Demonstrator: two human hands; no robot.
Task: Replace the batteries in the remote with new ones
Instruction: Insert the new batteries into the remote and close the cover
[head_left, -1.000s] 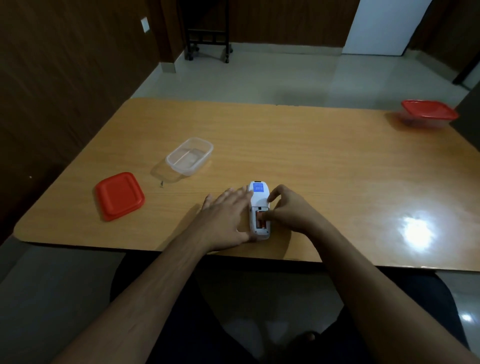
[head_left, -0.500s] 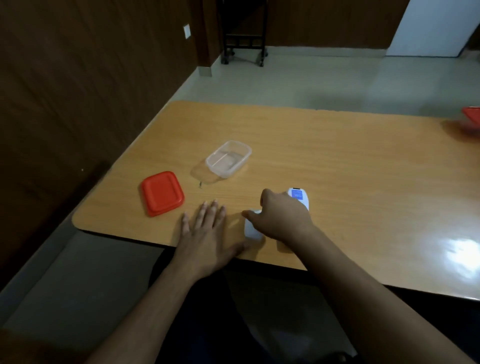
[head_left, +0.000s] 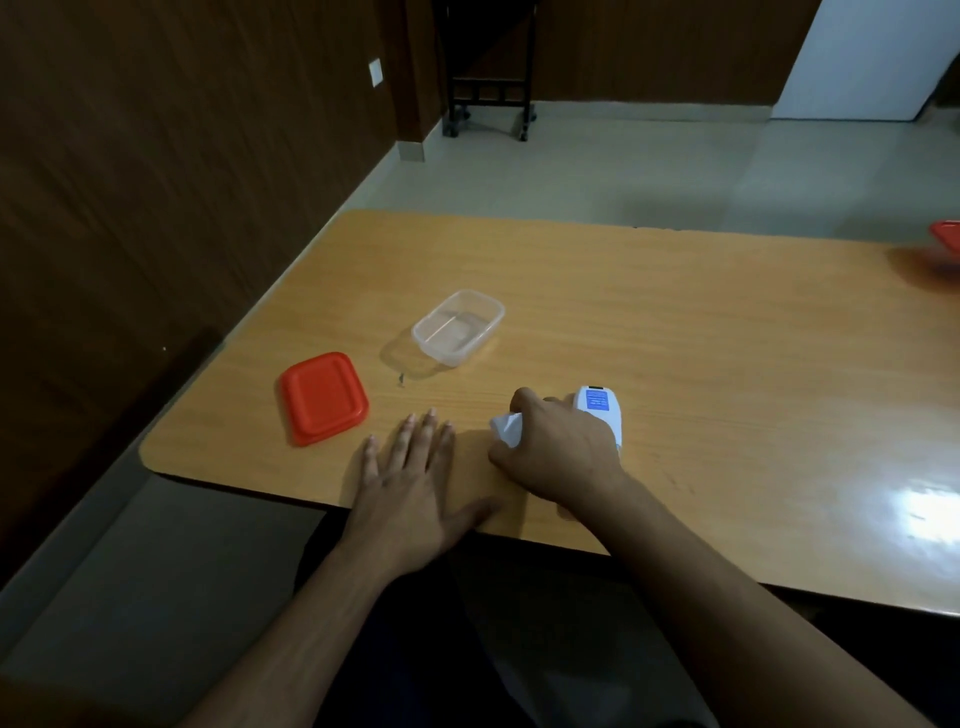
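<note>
Low in the centre of the frame, the right hand (head_left: 558, 452) holds a small white piece (head_left: 506, 429), probably the battery cover, in a curled grip just left of the white remote (head_left: 600, 410). The left hand (head_left: 410, 483) lies flat on the surface (head_left: 675, 338), fingers spread, holding nothing. The step looks like clearing the cover away; next, the old batteries need lifting out, perhaps into the clear tub (head_left: 458, 327) above.

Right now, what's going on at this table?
A person sits at the table working on a white remote that lies back-up near the front edge. The right hand grips a small white piece, probably the battery cover, just left of the remote. The left hand rests flat on the table. A clear tub and its red lid sit apart nearby.
</note>
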